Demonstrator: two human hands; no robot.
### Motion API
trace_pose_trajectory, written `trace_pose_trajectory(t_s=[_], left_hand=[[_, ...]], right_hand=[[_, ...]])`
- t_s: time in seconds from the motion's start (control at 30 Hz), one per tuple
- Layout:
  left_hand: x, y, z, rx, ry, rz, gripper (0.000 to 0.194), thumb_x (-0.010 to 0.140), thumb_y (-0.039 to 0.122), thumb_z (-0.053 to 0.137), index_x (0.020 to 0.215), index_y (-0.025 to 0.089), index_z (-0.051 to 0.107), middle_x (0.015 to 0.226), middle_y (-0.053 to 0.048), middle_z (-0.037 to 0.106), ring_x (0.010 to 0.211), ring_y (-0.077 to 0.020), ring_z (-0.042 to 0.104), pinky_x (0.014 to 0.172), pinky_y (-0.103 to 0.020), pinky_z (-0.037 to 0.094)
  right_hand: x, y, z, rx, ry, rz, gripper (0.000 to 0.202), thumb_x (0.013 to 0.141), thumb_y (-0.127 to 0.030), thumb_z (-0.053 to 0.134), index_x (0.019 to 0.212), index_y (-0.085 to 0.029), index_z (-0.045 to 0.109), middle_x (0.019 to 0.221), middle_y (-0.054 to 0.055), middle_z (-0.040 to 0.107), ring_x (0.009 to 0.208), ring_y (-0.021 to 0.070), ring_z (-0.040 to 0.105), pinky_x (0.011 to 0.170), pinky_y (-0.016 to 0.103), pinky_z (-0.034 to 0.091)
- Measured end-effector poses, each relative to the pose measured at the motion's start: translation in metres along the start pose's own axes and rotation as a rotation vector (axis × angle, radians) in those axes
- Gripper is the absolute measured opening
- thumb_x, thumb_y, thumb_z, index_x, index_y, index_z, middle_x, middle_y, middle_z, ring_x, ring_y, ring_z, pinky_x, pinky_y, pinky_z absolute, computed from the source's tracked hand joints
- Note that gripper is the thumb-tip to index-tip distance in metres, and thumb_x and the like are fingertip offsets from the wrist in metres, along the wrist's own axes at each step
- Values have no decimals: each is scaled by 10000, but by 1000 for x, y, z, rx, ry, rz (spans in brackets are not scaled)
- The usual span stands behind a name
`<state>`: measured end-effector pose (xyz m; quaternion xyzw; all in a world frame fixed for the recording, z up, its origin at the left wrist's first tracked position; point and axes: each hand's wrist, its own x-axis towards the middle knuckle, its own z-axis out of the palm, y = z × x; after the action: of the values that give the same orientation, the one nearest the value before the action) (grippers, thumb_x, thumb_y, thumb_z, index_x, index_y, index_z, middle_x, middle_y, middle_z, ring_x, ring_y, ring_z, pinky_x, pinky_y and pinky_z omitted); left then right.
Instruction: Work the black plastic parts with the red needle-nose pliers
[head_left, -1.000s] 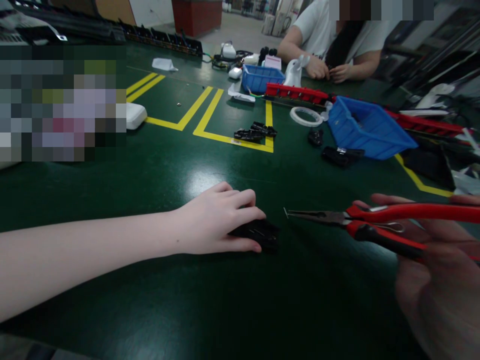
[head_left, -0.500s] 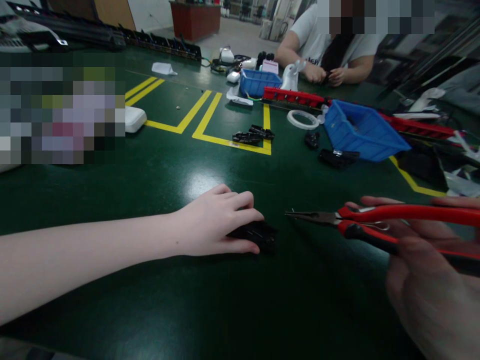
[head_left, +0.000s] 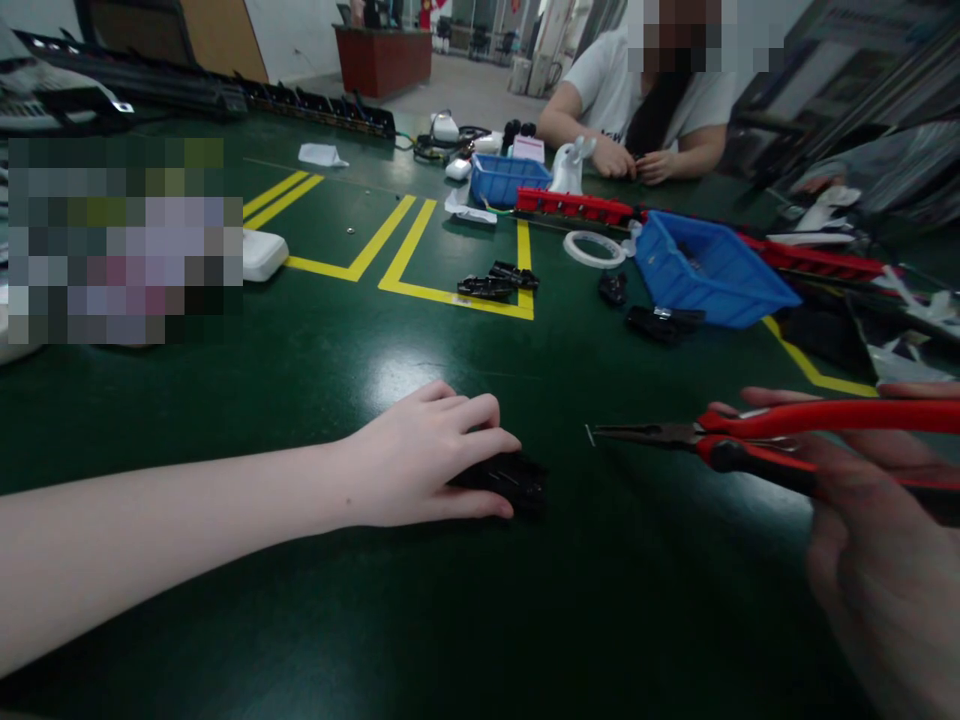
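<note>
My left hand is closed round a small black plastic part, pressing it down on the dark green table. Its fingers cover much of the part. In my right hand are red-and-black needle-nose pliers, their jaws pointing left toward the black part but apart from it. A thin, short metal pin shows right at the plier tips; whether the jaws grip it or it lies on the table is too small to tell.
Several black parts lie by the yellow tape lines. Beyond my right hand stand a blue bin, a white tape roll and a red strip. A smaller blue bin is farther back. A person sits across the table.
The pliers have drawn a little to the right, away from the black part, and the pin now stands out clear of their tips. My left hand keeps its hold.
</note>
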<state>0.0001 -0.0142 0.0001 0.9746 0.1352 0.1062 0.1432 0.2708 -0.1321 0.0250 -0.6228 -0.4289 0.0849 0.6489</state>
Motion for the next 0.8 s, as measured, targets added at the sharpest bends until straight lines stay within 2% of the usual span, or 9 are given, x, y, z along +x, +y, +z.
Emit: trace_pose_trajectory(t_s=[0.13, 0.37, 0.6, 0.8], left_hand=[[1, 0, 0, -7, 0, 1, 435, 908, 489, 600, 1238, 206, 574, 1112, -46, 593, 914, -191, 606, 835, -329, 410], [1, 0, -1, -1, -15, -8, 430, 909, 479, 603, 1242, 208, 572, 1111, -41, 590, 907, -186, 604, 826, -329, 416], [1, 0, -1, 2, -15, -3, 426, 911, 470, 602, 1245, 207, 573, 1103, -42, 593, 903, -186, 599, 827, -336, 417], [1, 0, -1, -5, -15, 0, 424, 914, 477, 595, 1241, 207, 574, 1100, -45, 599, 910, -185, 605, 832, -336, 421]], right_hand=[[-1, -2, -2, -47, -19, 38, 621, 514, -258, 896, 1011, -289, 525, 945, 3, 611, 841, 286, 707, 855, 591, 561], [-6, -9, -1, -209, -29, -70, 531, 581, -289, 861, 1016, -277, 556, 869, -5, 587, 785, 296, 719, 776, 579, 588], [-5, -2, -4, -149, -60, -131, 517, 638, -235, 819, 1073, -290, 546, 933, 15, 629, 850, 311, 722, 800, 586, 581], [0, 1, -6, 48, -109, -131, 558, 594, -147, 821, 1057, -300, 550, 1002, 6, 625, 895, 290, 717, 802, 526, 609]])
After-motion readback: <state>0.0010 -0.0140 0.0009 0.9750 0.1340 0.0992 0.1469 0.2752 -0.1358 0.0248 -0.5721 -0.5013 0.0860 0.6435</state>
